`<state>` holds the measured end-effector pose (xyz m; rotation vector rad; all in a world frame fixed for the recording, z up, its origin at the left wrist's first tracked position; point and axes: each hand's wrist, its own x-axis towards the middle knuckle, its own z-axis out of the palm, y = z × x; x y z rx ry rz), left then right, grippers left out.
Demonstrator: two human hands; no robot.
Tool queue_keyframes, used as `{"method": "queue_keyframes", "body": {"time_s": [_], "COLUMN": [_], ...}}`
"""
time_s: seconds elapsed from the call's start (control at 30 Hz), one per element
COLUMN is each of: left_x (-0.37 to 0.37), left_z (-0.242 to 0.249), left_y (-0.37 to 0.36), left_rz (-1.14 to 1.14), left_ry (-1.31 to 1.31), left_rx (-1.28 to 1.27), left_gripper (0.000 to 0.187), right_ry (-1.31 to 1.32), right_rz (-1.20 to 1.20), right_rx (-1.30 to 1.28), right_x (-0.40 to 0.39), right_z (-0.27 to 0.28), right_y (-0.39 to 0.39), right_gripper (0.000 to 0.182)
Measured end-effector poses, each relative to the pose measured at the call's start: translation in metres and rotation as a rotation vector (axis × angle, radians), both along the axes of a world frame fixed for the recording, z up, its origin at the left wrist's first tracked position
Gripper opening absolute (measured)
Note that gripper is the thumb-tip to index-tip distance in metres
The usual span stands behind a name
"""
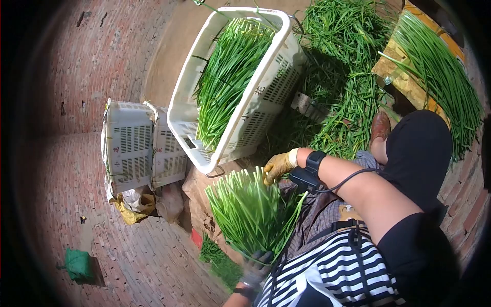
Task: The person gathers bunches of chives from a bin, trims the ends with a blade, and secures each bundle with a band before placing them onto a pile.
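Note:
A thick bunch of long green chive stalks (pixel 250 210), pale cut ends upward in the picture, lies against my lap. My left hand (pixel 255 268), in a grey glove, is closed around the lower, leafy part of this bunch. Bent fingers of my right hand (pixel 280 166), in a yellow-stained glove, are at the pale stalk ends along the bunch's upper right edge. What lies beneath those fingertips is partly hidden. Just beyond the bunch, a white plastic crate (pixel 176 130) holds many chives laid lengthwise.
Loose green leaves (pixel 348 77) cover the ground right of the crate. More chives (pixel 440 77) lie on a yellow sack (pixel 391 66) near my knee. White crates (pixel 134 148) stand on the left beside crumpled bags (pixel 135 202). A green bundle (pixel 77 264) sits on the brick floor.

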<state>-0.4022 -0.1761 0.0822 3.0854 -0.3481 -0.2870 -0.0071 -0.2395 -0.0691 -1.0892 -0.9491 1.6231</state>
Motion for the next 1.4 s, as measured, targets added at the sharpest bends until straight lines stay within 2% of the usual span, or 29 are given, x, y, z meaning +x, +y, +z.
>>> {"method": "queue_keyframes", "body": {"time_s": [0.07,0.1,0.13,0.2,0.23,0.27,0.33,0.37,0.47,0.5,0.53,0.6,0.67,0.73,0.8,0.83,0.93,0.97,1.0,1.07,1.13,1.17,1.27,1.33,1.37,1.4], "left_x": [0.003,-0.001,-0.007,-0.011,-0.01,-0.006,0.002,0.005,0.01,0.006,-0.001,-0.002,0.002,0.001,-0.006,-0.008,-0.006,-0.005,-0.005,0.005,0.003,0.0,-0.004,-0.002,0.002,0.005], "left_z": [0.003,0.001,-0.001,-0.003,-0.005,-0.006,-0.003,0.001,0.005,0.003,0.001,0.001,0.003,-0.001,-0.001,-0.003,-0.007,-0.006,-0.003,0.002,0.0,-0.004,-0.003,0.0,0.002,0.004], "left_y": [-0.003,-0.004,-0.003,0.001,0.003,0.003,-0.001,-0.004,-0.011,-0.009,-0.005,-0.002,-0.003,-0.001,-0.002,-0.002,-0.001,-0.001,-0.002,-0.005,-0.004,-0.003,-0.002,0.0,-0.002,-0.006], "left_rz": [-0.039,-0.019,0.001,0.019,0.02,0.02,0.023,0.032,0.038,0.029,0.016,-0.001,-0.001,0.011,0.034,0.05,0.045,0.039,0.04,0.042,0.032,0.036,0.009,-0.014,-0.006,0.002], "left_ry": [-0.008,0.02,0.049,0.061,0.043,0.022,0.005,0.002,-0.028,-0.006,0.021,0.044,0.041,0.043,0.048,0.041,0.023,0.019,0.018,0.0,0.004,-0.002,0.01,0.056,0.045,0.033], "left_rx": [0.053,0.036,0.019,-0.004,-0.015,-0.028,-0.015,-0.005,0.021,0.027,0.031,0.026,0.007,-0.006,-0.018,-0.025,-0.032,-0.027,-0.033,-0.041,-0.039,-0.042,-0.005,0.033,0.043,0.05], "left_gripper": [0.031,0.032,0.033,0.03,0.027,0.024,0.023,0.023,0.022,0.024,0.027,0.029,0.029,0.03,0.026,0.021,0.017,0.017,0.016,0.016,0.017,0.017,0.022,0.03,0.03,0.029], "right_ry": [0.142,0.108,0.158,0.065,-0.126,-0.186,-0.223,-0.289,0.173,0.083,-0.25,-0.768,-1.104,-0.96,-1.24,-1.408,-1.126,-0.916,-0.682,-0.499,-0.039,0.074,0.127,0.056,0.016,-0.225], "right_rz": [-0.119,-0.281,-0.277,-0.156,-0.12,-0.172,-0.006,0.073,-0.141,-0.277,-0.447,-0.725,-0.634,-0.948,-0.877,-1.022,-0.924,-0.694,-0.513,-0.236,-0.304,-0.281,-0.275,-0.43,-0.509,-0.402], "right_rx": [0.099,0.048,0.164,0.094,0.051,0.028,0.075,0.005,0.031,-0.036,0.048,0.237,0.213,0.023,-0.367,-0.54,0.095,0.031,-0.145,-0.202,-0.286,-0.258,-0.258,-0.27,-0.276,-0.374], "right_x": [0.001,0.003,0.013,0.007,0.002,0.001,-0.003,-0.003,-0.011,-0.01,-0.004,0.016,0.042,0.065,0.098,0.091,0.076,0.073,0.072,0.071,0.047,0.038,0.012,0.009,0.014,0.027], "right_z": [-0.003,-0.005,-0.01,-0.011,-0.003,0.017,0.018,0.027,0.003,-0.005,-0.003,0.006,0.023,-0.002,-0.016,-0.008,0.019,0.029,0.031,-0.003,-0.011,-0.011,-0.04,-0.072,-0.063,-0.058], "right_y": [-0.005,-0.004,-0.008,-0.008,-0.007,-0.013,0.0,-0.002,0.003,0.004,0.002,-0.011,-0.031,-0.045,-0.072,-0.076,-0.06,-0.052,-0.042,-0.017,-0.023,-0.027,-0.019,-0.02,-0.03,-0.053], "right_gripper": [0.026,0.02,0.029,0.045,0.056,0.051,0.042,0.036,0.034,0.035,0.028,0.026,0.021,0.014,0.02,0.028,0.035,0.036,0.046,0.046,0.044,0.038,0.033,0.03,0.03,0.028]}}
